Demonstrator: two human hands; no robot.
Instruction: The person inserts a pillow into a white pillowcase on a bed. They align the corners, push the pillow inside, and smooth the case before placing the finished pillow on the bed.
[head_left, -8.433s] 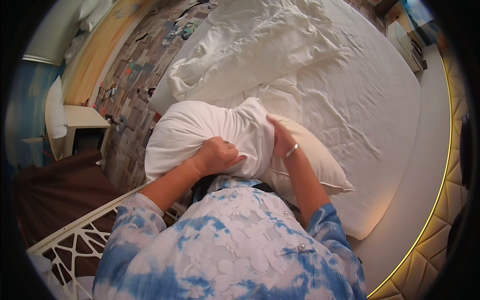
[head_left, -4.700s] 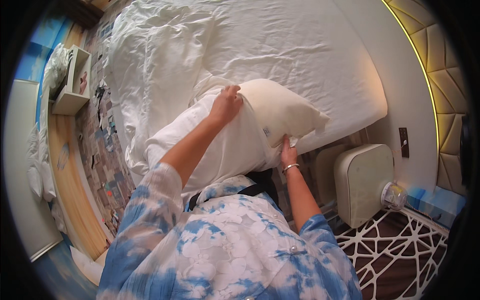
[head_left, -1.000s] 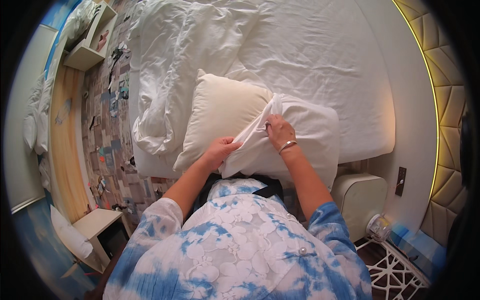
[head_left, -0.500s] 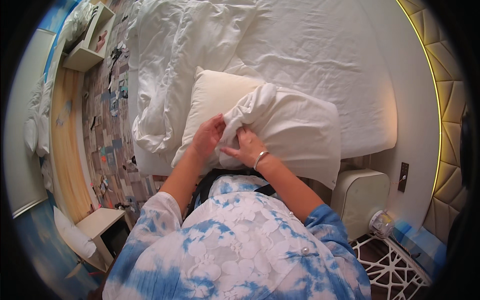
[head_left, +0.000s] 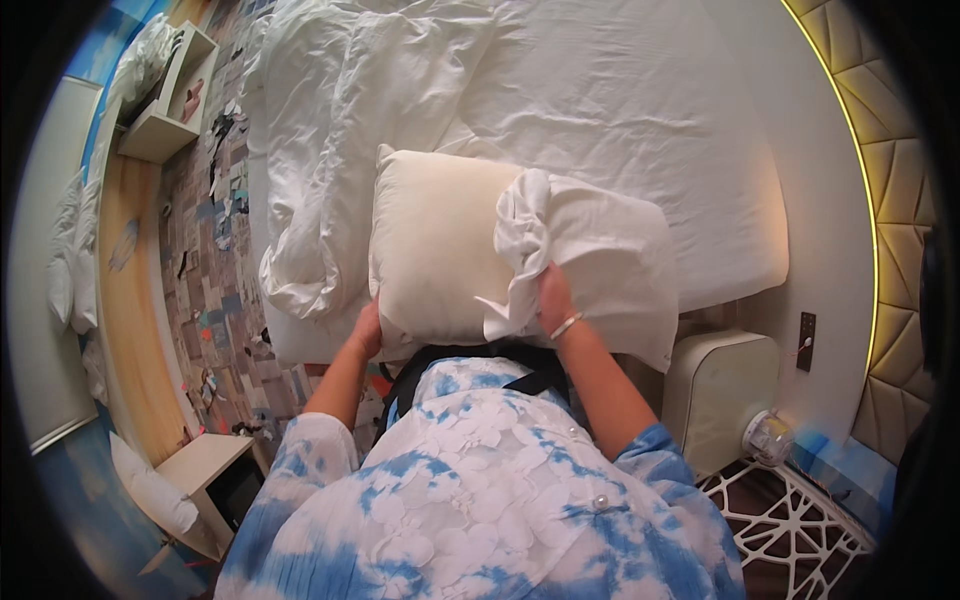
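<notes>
A cream pillow (head_left: 435, 245) lies on the near edge of the bed (head_left: 640, 110), half inside a white pillowcase (head_left: 600, 250). The case covers the pillow's right half and is bunched at its open end near the middle. My left hand (head_left: 368, 330) grips the pillow's bare lower left corner. My right hand (head_left: 552, 298), with a bracelet on the wrist, holds the bunched edge of the pillowcase.
A crumpled white duvet (head_left: 330, 130) lies on the bed's left side. A white bedside cabinet (head_left: 715, 385) stands at the right by the padded wall. Light shelves (head_left: 165, 105) are at the upper left, a low table (head_left: 200, 465) at the lower left over patterned floor.
My left hand has dropped from the pillowcase opening to the pillow's lower left corner. The pillowcase edge has slid right, baring more of the pillow.
</notes>
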